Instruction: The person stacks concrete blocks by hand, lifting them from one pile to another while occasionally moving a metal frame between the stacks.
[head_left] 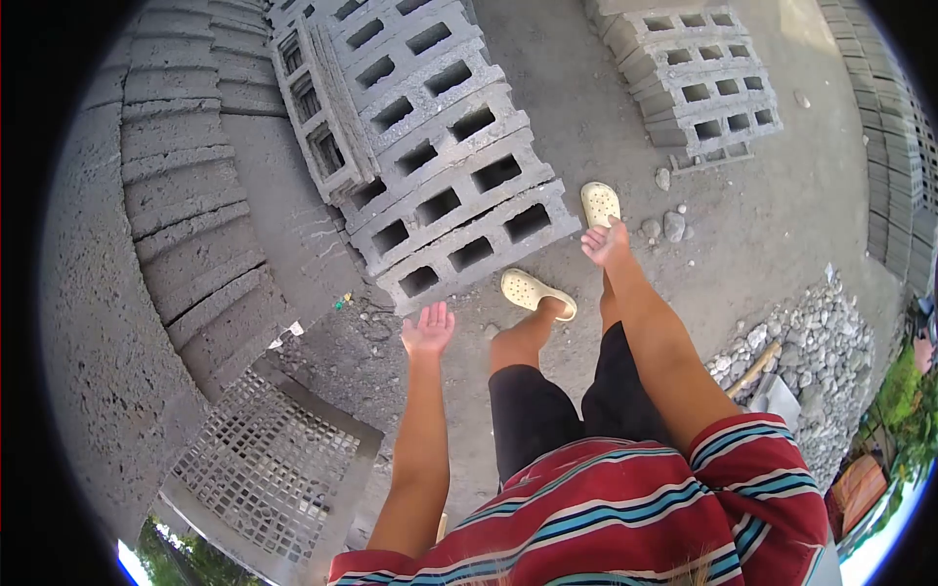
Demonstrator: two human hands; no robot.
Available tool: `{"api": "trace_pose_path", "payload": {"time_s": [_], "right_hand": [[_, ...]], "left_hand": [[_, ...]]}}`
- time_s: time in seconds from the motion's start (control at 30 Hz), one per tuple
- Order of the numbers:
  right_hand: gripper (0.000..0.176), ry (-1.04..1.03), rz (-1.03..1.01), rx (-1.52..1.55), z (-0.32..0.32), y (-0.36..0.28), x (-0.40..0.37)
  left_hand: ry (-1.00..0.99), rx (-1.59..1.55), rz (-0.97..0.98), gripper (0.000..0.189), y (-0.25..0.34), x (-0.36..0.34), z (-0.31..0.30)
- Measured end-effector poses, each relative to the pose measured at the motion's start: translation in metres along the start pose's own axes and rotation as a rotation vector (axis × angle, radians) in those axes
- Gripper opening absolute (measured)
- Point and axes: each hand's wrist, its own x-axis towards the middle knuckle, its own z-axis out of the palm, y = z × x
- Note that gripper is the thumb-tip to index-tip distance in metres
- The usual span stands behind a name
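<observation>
Just off the near end of a stack of grey hollow concrete blocks [446, 141], the bare left hand [427, 330] spreads palm up, grasping nothing. The bare right hand [604, 242], also released and loosely curled, hangs near a cream perforated clog [598, 201].

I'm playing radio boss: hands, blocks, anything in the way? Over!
Left hand open, empty, near hollow block. Right hand open, empty, over right shoe. Block at near end of row. Loose stones by that shoe, possibly in the way.

Red shirt [586, 523] striped blue, white, black; short sleeves [750, 451], well behind the hands [428, 332]; dark shorts [532, 405]; cream, holed clogs [528, 290].
</observation>
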Motion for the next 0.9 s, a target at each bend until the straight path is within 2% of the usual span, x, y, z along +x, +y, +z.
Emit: {"api": "trace_pose_path", "payload": {"time_s": [0.13, 0.17, 0.2, 0.23, 0.33, 0.4, 0.47, 0.53, 0.57, 0.6, 0.7, 0.77, 0.8, 0.83, 0.87, 0.9], "right_hand": [[0.062, -0.078, -0.061, -0.049, -0.020, -0.009, -0.042], [0.049, -0.080, -0.085, -0.077, -0.026, -0.015, -0.054], [0.043, -0.083, -0.151, -0.101, -0.032, -0.022, -0.064], [0.037, -0.085, -0.217, -0.129, -0.040, -0.029, -0.074], [0.012, -0.017, -0.465, -0.083, -0.070, -0.052, -0.107], [0.024, 0.103, -0.552, -0.062, -0.104, -0.083, -0.110], [0.033, 0.289, -0.669, 0.043, -0.127, -0.099, -0.154], [0.046, 0.512, -0.927, -0.251, -0.183, -0.122, -0.172], [0.048, 0.685, -1.052, -0.580, -0.201, -0.122, -0.197], [0.052, 0.863, -1.153, -0.917, -0.213, -0.120, -0.232], [0.050, 1.202, -1.343, -1.463, -0.234, -0.115, -0.285], [0.047, 0.929, -1.309, -1.414, -0.230, -0.127, -0.294], [0.044, 0.793, -1.311, -1.399, -0.199, -0.118, -0.317], [0.043, 0.669, -1.443, -1.348, -0.172, -0.113, -0.315], [0.042, 0.407, -1.529, -1.265, -0.136, -0.104, -0.316], [0.042, 0.207, -1.560, -1.254, -0.090, -0.088, -0.332]], "left_hand": [[-0.009, 0.250, 0.040, 0.045, 0.010, -0.027, -0.011], [-0.025, 0.288, 0.057, 0.041, 0.013, -0.036, -0.012], [-0.048, 0.324, 0.074, 0.036, 0.016, -0.045, -0.011], [-0.103, 0.402, 0.116, 0.024, 0.022, -0.045, -0.018], [-0.189, 0.529, 0.183, 0.020, 0.047, -0.058, -0.035], [-0.084, 0.494, 0.220, 0.024, 0.051, -0.074, -0.036], [0.004, 0.462, 0.282, 0.027, 0.059, -0.088, -0.040], [0.123, 0.591, 0.335, 0.027, 0.066, -0.092, -0.037], [0.186, 0.659, 0.362, 0.028, 0.066, -0.094, -0.037], [0.117, 0.728, 0.339, 0.026, 0.064, -0.096, -0.035], [-0.047, 0.901, 0.295, 0.024, 0.056, -0.104, -0.028], [-0.134, 0.999, 0.270, 0.026, 0.027, -0.103, -0.010], [-0.218, 0.973, 0.259, 0.029, 0.004, -0.106, 0.000], [-0.299, 0.945, 0.248, 0.032, -0.017, -0.113, 0.008], [-0.376, 0.909, 0.239, 0.036, -0.037, -0.123, 0.019], [-0.433, 0.845, 0.126, 0.042, -0.058, -0.135, 0.033]]}}
